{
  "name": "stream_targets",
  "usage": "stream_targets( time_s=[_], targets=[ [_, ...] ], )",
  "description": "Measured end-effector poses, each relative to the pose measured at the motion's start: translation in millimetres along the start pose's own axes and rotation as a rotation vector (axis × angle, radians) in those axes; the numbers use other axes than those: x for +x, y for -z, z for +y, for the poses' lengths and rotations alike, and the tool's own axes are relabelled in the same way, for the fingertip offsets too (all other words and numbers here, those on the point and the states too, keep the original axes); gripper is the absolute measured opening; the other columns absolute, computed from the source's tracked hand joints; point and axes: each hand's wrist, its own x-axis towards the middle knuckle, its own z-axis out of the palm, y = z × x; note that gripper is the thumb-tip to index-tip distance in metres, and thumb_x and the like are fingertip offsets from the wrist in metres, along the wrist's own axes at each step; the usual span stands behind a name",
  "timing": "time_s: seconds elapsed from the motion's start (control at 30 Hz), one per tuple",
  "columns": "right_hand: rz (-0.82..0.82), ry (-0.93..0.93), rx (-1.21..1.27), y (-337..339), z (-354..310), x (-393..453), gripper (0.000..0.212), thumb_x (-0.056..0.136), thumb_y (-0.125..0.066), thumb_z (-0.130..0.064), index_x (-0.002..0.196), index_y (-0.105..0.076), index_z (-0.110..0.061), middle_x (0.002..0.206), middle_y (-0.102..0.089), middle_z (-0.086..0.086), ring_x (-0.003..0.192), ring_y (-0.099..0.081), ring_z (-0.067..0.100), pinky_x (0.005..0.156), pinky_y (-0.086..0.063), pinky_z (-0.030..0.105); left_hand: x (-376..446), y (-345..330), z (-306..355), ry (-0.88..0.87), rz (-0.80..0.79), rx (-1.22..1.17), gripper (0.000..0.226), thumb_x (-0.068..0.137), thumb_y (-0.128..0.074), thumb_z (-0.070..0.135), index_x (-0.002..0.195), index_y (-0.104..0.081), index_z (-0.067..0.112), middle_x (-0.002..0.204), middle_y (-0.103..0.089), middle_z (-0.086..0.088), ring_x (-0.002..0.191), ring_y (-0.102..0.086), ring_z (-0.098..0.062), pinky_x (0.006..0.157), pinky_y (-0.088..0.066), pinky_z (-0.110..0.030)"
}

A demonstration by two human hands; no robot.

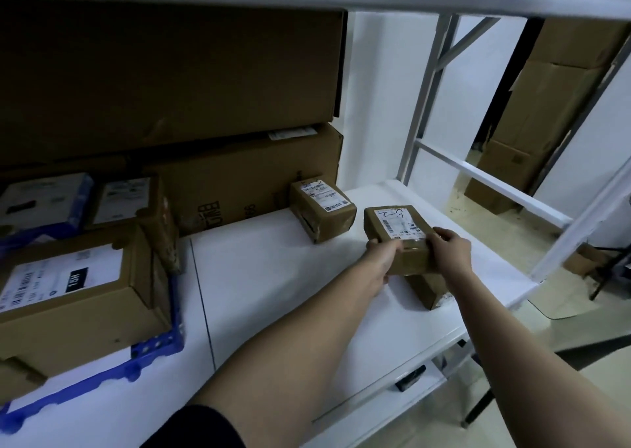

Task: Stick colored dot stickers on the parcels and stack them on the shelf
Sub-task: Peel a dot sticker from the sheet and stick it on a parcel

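Observation:
A small brown parcel (396,232) with a white shipping label sits on top of another brown parcel (426,288) on the white shelf board (273,270). My left hand (384,259) grips its near left side and my right hand (450,251) grips its near right corner. A second small labelled parcel (322,208) stands just behind and to the left, apart from the held one. No dot sticker is visible on the label from here.
Large cardboard boxes (170,82) fill the back left of the shelf. A blue crate (150,352) at the left holds several labelled parcels (75,287). The shelf's metal frame (560,239) runs along the right; more cartons (546,113) stand on the floor beyond.

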Motion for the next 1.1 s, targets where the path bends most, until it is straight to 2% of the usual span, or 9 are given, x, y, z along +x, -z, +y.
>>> stream_targets(
  time_s=[0.13, 0.23, 0.53, 0.63, 0.7, 0.77, 0.87, 1.0, 1.1],
  targets=[
    [-0.113, 0.056, 0.334, -24, -22, -33, 0.026, 0.091, -0.053, -0.026, 0.116, -0.061, -0.023, 0.115, -0.062, 0.002, 0.098, -0.060, 0.017, 0.090, -0.050, 0.031, -12, 37, 0, -0.037, 0.030, -0.013, 0.051, 0.086, -0.051, 0.029, 0.135, -0.035, 0.027, 0.128, -0.054, -0.006, 0.114, -0.053, -0.022, 0.077, -0.043, -0.032],
    [-0.143, 0.059, 0.534, -41, -37, -55, 0.032, 0.090, -0.055, -0.024, 0.122, -0.060, -0.025, 0.116, -0.063, 0.005, 0.102, -0.062, 0.022, 0.094, -0.051, 0.042, -29, 67, 2, -0.106, 0.026, -0.030, 0.049, 0.090, -0.050, 0.028, 0.136, -0.033, 0.028, 0.125, -0.054, -0.003, 0.111, -0.055, -0.021, 0.082, -0.048, -0.033],
    [-0.186, 0.187, 0.800, -81, -91, -127, 0.026, 0.092, -0.051, -0.015, 0.110, -0.067, -0.024, 0.110, -0.067, 0.000, 0.102, -0.061, 0.017, 0.082, -0.051, 0.033, -115, 164, 17, -0.435, 0.136, -0.009, 0.050, 0.098, -0.045, 0.031, 0.143, -0.021, 0.027, 0.122, -0.048, 0.006, 0.097, -0.059, -0.018, 0.093, -0.044, -0.036],
    [-0.319, 0.233, 0.795, -99, -111, -147, 0.028, 0.090, -0.050, -0.019, 0.110, -0.069, -0.023, 0.116, -0.067, 0.006, 0.104, -0.061, 0.021, 0.074, -0.050, 0.032, -146, 207, 24, -0.541, 0.213, -0.094, 0.045, 0.099, -0.044, 0.037, 0.140, -0.029, 0.027, 0.109, -0.057, 0.007, 0.097, -0.063, -0.021, 0.095, -0.048, -0.039],
    [-0.425, 0.263, 0.771, -113, -125, -163, 0.028, 0.081, -0.056, -0.030, 0.104, -0.072, -0.025, 0.118, -0.067, 0.009, 0.106, -0.062, 0.025, 0.077, -0.050, 0.038, -165, 241, 26, -0.589, 0.268, -0.083, 0.038, 0.097, -0.044, 0.043, 0.133, -0.038, 0.031, 0.119, -0.059, 0.001, 0.100, -0.064, -0.019, 0.093, -0.051, -0.038],
    [-0.545, 0.268, 0.774, -123, -136, -181, 0.020, 0.083, -0.056, -0.029, 0.091, -0.075, -0.026, 0.108, -0.070, 0.005, 0.095, -0.066, 0.021, 0.072, -0.052, 0.030, -182, 273, 29, -0.564, 0.327, -0.144, 0.042, 0.095, -0.047, 0.045, 0.134, -0.038, 0.030, 0.128, -0.055, -0.004, 0.103, -0.063, -0.022, 0.093, -0.052, -0.041],
    [-0.794, 0.306, 0.766, -137, -148, -198, 0.045, 0.096, -0.043, -0.012, 0.075, -0.079, -0.028, 0.084, -0.075, -0.007, 0.080, -0.070, 0.009, 0.066, -0.056, 0.021, -207, 321, 31, -0.520, 0.365, -0.163, 0.060, 0.091, -0.049, 0.053, 0.142, -0.033, 0.025, 0.134, -0.050, -0.006, 0.116, -0.056, -0.027, 0.088, -0.054, -0.040],
    [-1.037, 0.391, 0.547, -157, -170, -222, 0.030, 0.096, -0.040, -0.013, 0.105, -0.068, -0.017, 0.097, -0.074, 0.002, 0.092, -0.069, 0.018, 0.075, -0.057, 0.025, -243, 380, 18, -0.433, 0.360, -0.035, 0.053, 0.088, -0.048, 0.061, 0.127, -0.052, 0.025, 0.112, -0.068, -0.009, 0.101, -0.066, -0.026, 0.086, -0.053, -0.037],
    [-1.176, 0.425, 0.419, -170, -187, -239, 0.027, 0.093, -0.044, -0.015, 0.106, -0.067, -0.014, 0.098, -0.073, 0.006, 0.091, -0.069, 0.020, 0.073, -0.057, 0.025, -262, 405, 10, -0.393, 0.245, 0.084, 0.062, 0.085, -0.049, 0.063, 0.125, -0.056, 0.016, 0.107, -0.069, -0.012, 0.093, -0.066, -0.030, 0.071, -0.054, -0.032]
  ],
)
